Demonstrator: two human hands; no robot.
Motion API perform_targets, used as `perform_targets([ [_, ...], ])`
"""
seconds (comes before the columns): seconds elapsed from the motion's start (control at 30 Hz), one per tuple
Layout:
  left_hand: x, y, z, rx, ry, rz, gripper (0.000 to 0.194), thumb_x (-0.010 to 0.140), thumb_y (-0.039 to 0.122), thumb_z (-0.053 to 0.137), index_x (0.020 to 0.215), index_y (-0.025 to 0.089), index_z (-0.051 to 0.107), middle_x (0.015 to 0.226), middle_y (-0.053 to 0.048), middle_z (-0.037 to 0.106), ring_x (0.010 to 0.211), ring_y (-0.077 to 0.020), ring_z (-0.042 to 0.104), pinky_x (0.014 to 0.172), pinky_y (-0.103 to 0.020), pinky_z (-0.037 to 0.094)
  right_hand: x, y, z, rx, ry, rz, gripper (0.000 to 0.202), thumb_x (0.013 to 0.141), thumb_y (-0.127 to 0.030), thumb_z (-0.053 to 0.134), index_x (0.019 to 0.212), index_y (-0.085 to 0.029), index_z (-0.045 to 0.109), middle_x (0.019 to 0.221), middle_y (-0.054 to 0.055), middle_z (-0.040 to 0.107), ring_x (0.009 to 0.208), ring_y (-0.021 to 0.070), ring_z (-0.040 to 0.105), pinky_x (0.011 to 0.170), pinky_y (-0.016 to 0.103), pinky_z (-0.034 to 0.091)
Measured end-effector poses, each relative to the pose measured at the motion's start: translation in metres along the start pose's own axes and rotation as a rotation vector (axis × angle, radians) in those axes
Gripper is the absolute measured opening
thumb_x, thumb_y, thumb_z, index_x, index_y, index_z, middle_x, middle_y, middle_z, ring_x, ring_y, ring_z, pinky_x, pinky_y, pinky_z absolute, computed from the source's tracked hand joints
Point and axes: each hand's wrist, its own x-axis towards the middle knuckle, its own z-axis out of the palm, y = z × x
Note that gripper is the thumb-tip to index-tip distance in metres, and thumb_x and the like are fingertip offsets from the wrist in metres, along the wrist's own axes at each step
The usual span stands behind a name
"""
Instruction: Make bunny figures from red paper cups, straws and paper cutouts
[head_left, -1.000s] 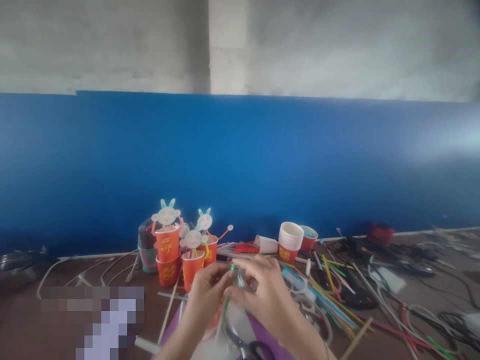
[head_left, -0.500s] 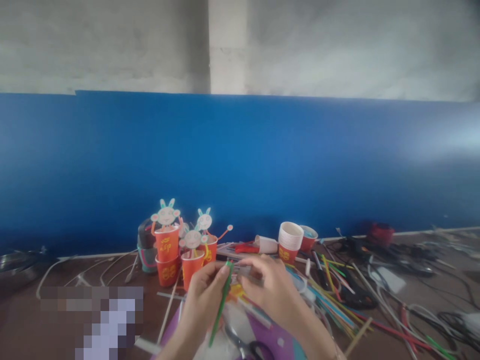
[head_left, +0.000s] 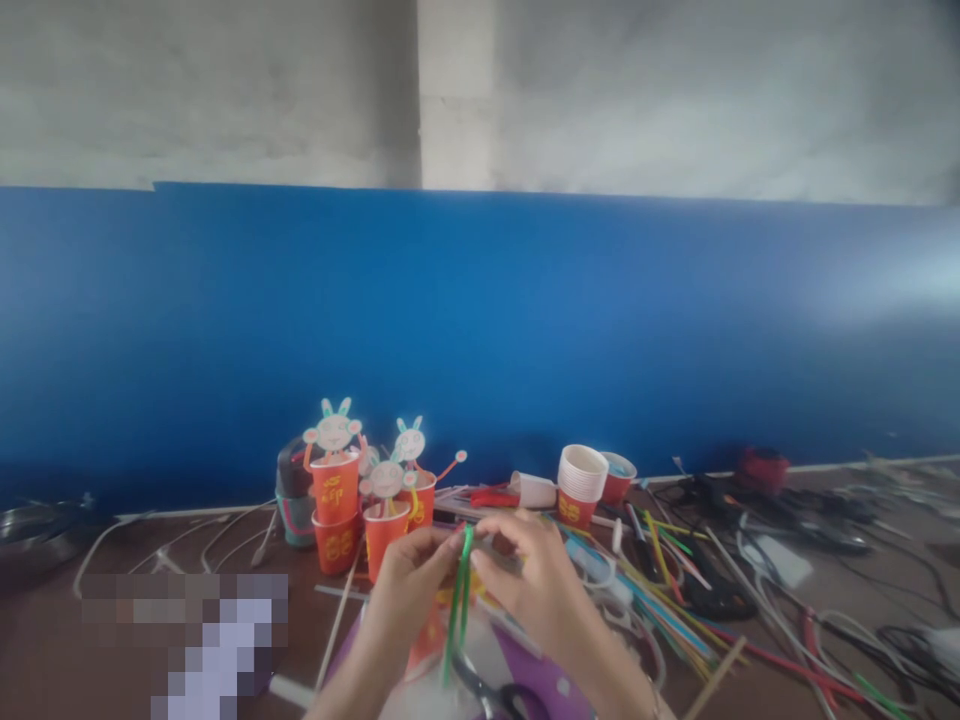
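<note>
In the head view, a thin green straw-like strip (head_left: pixel 456 625) hangs down in two strands from a bend at its top. The fingertips of my left hand (head_left: pixel 411 580) pinch it near that bend. My right hand (head_left: pixel 529 572) is closed at the same spot from the other side, its fingertips against the strip. Below the hands are a pair of scissors (head_left: pixel 517 700) with dark handles and an orange shape (head_left: pixel 426 648), partly hidden. Both lie over a purple sheet (head_left: pixel 534 660).
Orange paper cups (head_left: pixel 334 490) with rabbit-faced cutouts stand at left. A stack of paper cups (head_left: pixel 582 480) stands at back right. Coloured strips (head_left: pixel 667 610) and tangled white cables (head_left: pixel 780 610) spread rightward. A blue partition (head_left: pixel 480 330) runs behind the table.
The green strip was one slanted length and now shows two strands hanging from a bend. My right fingertips have come in to the strip, and the orange shape below shows more.
</note>
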Motion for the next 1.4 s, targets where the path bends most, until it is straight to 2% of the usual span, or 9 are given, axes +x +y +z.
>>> perform_targets([
  [0.1, -0.001, 0.0, 0.001, 0.152, -0.014, 0.123, 0.034, 0.073, 0.048, 0.069, 0.072, 0.014, 0.072, 0.066, -0.004, 0.066, 0.069, -0.0192, 0.06, 0.068, -0.028, 0.046, 0.0, -0.001, 0.0, -0.085, 0.08, -0.03, 0.012, 0.075, -0.019, 0.06, 0.083, -0.023, 0.068, 0.069, 0.001, 0.065, 0.068, 0.0185, 0.059, 0.069, 0.032, 0.041],
  [0.27, 0.0, -0.008, 0.004, 0.086, -0.1, 0.199, 0.034, 0.076, 0.046, 0.067, 0.09, 0.016, 0.071, 0.085, -0.008, 0.071, 0.084, -0.024, 0.063, 0.076, -0.031, 0.049, -0.002, -0.004, 0.002, -0.174, 0.138, -0.089, 0.017, 0.074, -0.015, 0.059, 0.085, -0.023, 0.069, 0.072, 0.002, 0.068, 0.073, 0.0206, 0.059, 0.071, 0.034, 0.04],
  [0.4, 0.001, -0.014, 0.006, 0.072, -0.042, 0.259, 0.035, 0.078, 0.05, 0.064, 0.087, 0.016, 0.068, 0.08, -0.007, 0.068, 0.078, -0.0214, 0.061, 0.071, -0.028, 0.048, -0.002, -0.005, 0.001, -0.175, 0.108, -0.086, 0.018, 0.075, -0.015, 0.06, 0.088, -0.024, 0.069, 0.075, 0.003, 0.068, 0.076, 0.0211, 0.058, 0.074, 0.035, 0.041],
  [0.6, 0.001, -0.018, 0.003, 0.245, 0.099, 0.338, 0.025, 0.085, 0.041, 0.056, 0.082, 0.018, 0.064, 0.07, -0.001, 0.059, 0.065, -0.0153, 0.051, 0.06, -0.022, 0.041, -0.003, -0.005, -0.006, -0.031, -0.035, -0.077, 0.028, 0.075, -0.016, 0.057, 0.1, -0.024, 0.066, 0.081, 0.002, 0.068, 0.084, 0.022, 0.06, 0.083, 0.04, 0.042],
  [0.8, 0.002, -0.018, 0.002, 0.234, 0.113, 0.329, 0.028, 0.085, 0.045, 0.056, 0.078, 0.018, 0.061, 0.067, 0.001, 0.056, 0.065, -0.0154, 0.05, 0.061, -0.022, 0.04, -0.006, -0.008, -0.007, -0.091, 0.009, -0.127, 0.03, 0.076, -0.016, 0.056, 0.106, -0.019, 0.063, 0.078, 0.004, 0.067, 0.084, 0.0238, 0.06, 0.084, 0.046, 0.043],
  [1.03, 0.002, -0.016, 0.002, 0.16, -0.02, 0.251, 0.035, 0.081, 0.049, 0.06, 0.089, 0.015, 0.064, 0.079, -0.006, 0.065, 0.075, -0.0204, 0.058, 0.067, -0.027, 0.046, -0.007, -0.011, -0.005, -0.098, 0.024, -0.173, 0.03, 0.077, -0.014, 0.057, 0.106, -0.019, 0.063, 0.075, 0.004, 0.066, 0.082, 0.0233, 0.059, 0.081, 0.044, 0.044],
  [1.23, 0.003, -0.021, 0.001, 0.223, 0.089, 0.275, 0.037, 0.082, 0.053, 0.056, 0.079, 0.016, 0.061, 0.066, 0.0, 0.053, 0.062, -0.0144, 0.046, 0.057, -0.023, 0.038, -0.008, -0.014, -0.005, -0.094, -0.002, -0.19, 0.033, 0.076, -0.013, 0.058, 0.107, -0.02, 0.062, 0.078, 0.004, 0.067, 0.083, 0.023, 0.058, 0.082, 0.043, 0.044],
  [1.33, 0.001, -0.022, 0.003, 0.166, 0.127, 0.296, 0.038, 0.08, 0.055, 0.059, 0.072, 0.017, 0.058, 0.063, 0.003, 0.046, 0.06, -0.0131, 0.041, 0.056, -0.022, 0.036, -0.009, -0.014, -0.004, -0.112, -0.024, -0.223, 0.035, 0.074, -0.011, 0.059, 0.108, -0.018, 0.063, 0.075, 0.003, 0.066, 0.081, 0.0225, 0.058, 0.082, 0.043, 0.044],
  [1.4, -0.001, -0.02, 0.004, 0.071, 0.128, 0.247, 0.038, 0.077, 0.055, 0.062, 0.073, 0.017, 0.058, 0.065, 0.003, 0.048, 0.063, -0.0134, 0.044, 0.058, -0.022, 0.038, -0.009, -0.013, -0.004, -0.141, -0.017, -0.245, 0.035, 0.073, -0.012, 0.06, 0.108, -0.017, 0.063, 0.075, 0.004, 0.066, 0.08, 0.0228, 0.058, 0.082, 0.044, 0.043],
])
